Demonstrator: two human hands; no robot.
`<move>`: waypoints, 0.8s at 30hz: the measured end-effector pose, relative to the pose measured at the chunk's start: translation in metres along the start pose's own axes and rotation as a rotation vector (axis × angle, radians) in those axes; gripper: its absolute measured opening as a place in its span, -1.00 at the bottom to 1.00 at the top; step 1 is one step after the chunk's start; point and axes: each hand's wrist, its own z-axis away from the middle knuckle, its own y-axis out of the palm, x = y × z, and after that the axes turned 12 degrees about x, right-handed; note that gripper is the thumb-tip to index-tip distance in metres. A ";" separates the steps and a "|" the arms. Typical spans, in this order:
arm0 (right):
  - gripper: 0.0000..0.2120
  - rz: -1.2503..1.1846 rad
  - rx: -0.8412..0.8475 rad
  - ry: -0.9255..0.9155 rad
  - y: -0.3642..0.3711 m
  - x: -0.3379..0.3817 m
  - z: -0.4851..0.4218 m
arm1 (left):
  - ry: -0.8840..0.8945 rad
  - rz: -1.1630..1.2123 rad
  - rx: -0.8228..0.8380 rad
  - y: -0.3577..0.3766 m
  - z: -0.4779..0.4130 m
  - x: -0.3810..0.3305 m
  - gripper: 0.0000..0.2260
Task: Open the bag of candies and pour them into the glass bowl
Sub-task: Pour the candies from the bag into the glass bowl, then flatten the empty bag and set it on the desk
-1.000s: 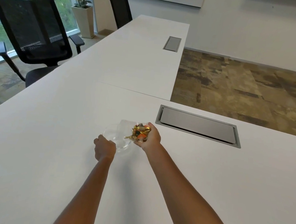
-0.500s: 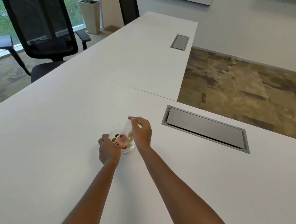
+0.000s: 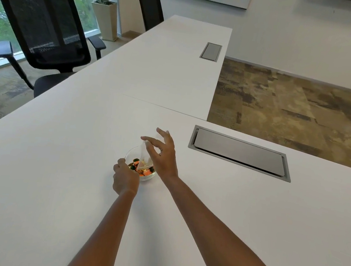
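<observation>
A small glass bowl (image 3: 150, 176) stands on the white table (image 3: 56, 185) and holds orange, green and gold wrapped candies (image 3: 145, 171). A clear plastic bag (image 3: 144, 157) hangs upside down over the bowl, its mouth down among the candies. My right hand (image 3: 161, 153) pinches the bag's upper end between thumb and forefinger, the other fingers spread. My left hand (image 3: 125, 177) grips the bowl's near left rim and hides part of it.
A grey cable hatch (image 3: 240, 153) is set into the table right of the bowl, and a second hatch (image 3: 210, 51) lies farther back. Two black office chairs (image 3: 43, 39) stand on the left side. Carpeted floor (image 3: 292, 108) lies beyond the table's right edge.
The bag, full of candies beside the bowl a second ago, has been tipped upside down over it. Candies now lie in the bowl and the bag looks nearly empty.
</observation>
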 end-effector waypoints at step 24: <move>-0.71 -1.201 -0.215 0.798 -0.054 -0.031 0.081 | 0.338 0.941 0.333 0.045 0.059 -0.009 -0.79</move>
